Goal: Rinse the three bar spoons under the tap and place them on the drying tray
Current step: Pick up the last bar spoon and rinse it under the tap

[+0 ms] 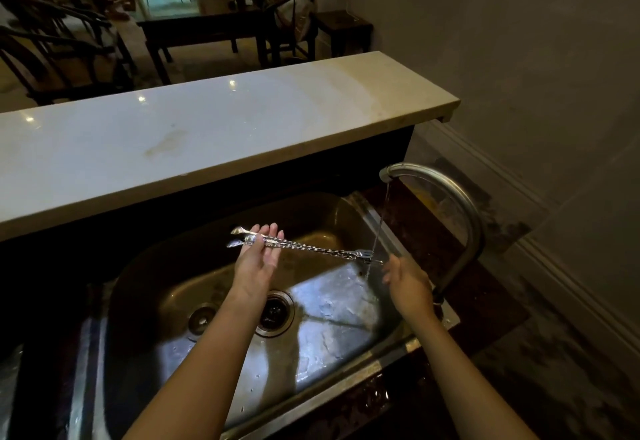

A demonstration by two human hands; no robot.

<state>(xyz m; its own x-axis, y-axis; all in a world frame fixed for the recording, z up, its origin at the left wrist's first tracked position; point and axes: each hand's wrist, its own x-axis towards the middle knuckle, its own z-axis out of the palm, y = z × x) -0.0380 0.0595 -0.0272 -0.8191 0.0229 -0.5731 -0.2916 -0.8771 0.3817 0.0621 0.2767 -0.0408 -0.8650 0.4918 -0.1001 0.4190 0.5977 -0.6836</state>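
Note:
My left hand point(255, 259) holds a bundle of twisted metal bar spoons point(311, 248) level over the steel sink point(332, 315). The spoon bowls stick out to the left of my fingers. The forked ends reach right into the thin stream of water point(379, 228) that falls from the curved tap point(450, 194). My right hand point(407, 282) hangs just right of the stream, below the forked ends, fingers loosely apart and holding nothing. No drying tray is in view.
A pale marble bar top point(207, 135) runs behind the sink. Two drains point(273, 311) sit in the sink floor. A dark wet counter lies to the right of the tap. Chairs, a table and a seated person are far behind.

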